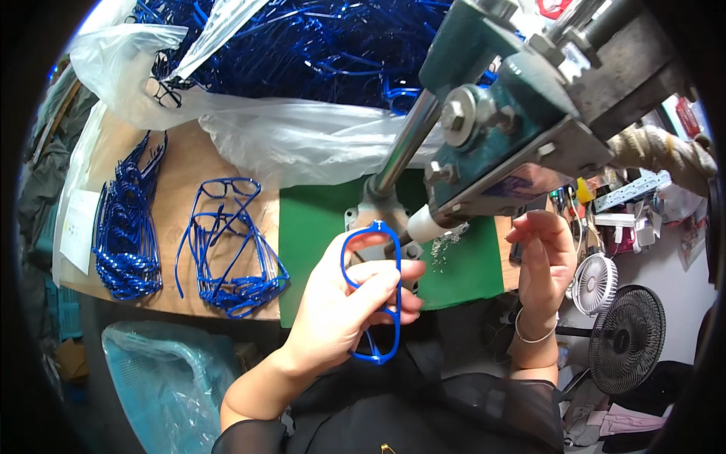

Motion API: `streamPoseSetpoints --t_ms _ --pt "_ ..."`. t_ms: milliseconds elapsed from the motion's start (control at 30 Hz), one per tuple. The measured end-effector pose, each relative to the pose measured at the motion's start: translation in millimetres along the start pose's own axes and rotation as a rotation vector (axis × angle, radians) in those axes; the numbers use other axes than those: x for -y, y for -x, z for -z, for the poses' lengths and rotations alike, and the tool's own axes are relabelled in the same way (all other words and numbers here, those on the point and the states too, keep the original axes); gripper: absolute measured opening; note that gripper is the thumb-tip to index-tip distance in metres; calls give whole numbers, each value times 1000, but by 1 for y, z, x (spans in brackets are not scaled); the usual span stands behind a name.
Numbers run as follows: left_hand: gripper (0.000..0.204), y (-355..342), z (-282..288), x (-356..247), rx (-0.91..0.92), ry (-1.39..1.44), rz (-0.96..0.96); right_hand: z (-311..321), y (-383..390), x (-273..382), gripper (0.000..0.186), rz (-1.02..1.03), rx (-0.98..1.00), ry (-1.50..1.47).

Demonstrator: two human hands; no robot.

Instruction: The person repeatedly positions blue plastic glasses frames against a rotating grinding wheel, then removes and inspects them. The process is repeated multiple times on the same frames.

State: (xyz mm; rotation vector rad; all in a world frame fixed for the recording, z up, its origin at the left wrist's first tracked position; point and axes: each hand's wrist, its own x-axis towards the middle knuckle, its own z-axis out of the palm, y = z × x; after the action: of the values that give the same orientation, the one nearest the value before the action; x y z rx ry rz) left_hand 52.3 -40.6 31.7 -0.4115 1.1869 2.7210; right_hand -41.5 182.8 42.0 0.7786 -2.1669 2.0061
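My left hand (344, 299) grips a blue eyeglass frame (398, 333), held upright on end with the thumb pressed inside one rim. The frame's upper end is beside the tip of a dark green press (499, 144), which has a white collar (427, 225). Behind my fingers, the metal base (376, 198) of the press is partly hidden. To the right, my right hand (543, 261) is raised with thumb and fingertips brought together. Whatever they pinch, if anything, is too small to make out. Small silvery metal bits (446, 246) lie scattered between my hands on a green mat (318, 234).
Left on the wooden table, a stack of blue frames (128, 234) stands beside a looser pile (238, 291). A plastic-lined heap of blue frames (302, 57) fills the back. A blue basket (166, 378) is below left; white (594, 284) and black (627, 339) fans are right.
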Motion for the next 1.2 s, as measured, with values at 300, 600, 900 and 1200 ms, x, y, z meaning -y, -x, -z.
streamPoseSetpoints --t_ms 300,600,900,1200 --pt "39 23 77 41 -58 -504 -133 -4 26 -32 10 -121 208 143" --pt "33 34 145 21 169 -1175 -294 -46 30 -34 13 -12 616 326" --pt "42 40 150 36 -665 -1846 -557 -114 13 -37 13 195 829 224" --pt "36 28 164 46 -519 -1930 -506 -273 -11 -83 21 394 896 446"
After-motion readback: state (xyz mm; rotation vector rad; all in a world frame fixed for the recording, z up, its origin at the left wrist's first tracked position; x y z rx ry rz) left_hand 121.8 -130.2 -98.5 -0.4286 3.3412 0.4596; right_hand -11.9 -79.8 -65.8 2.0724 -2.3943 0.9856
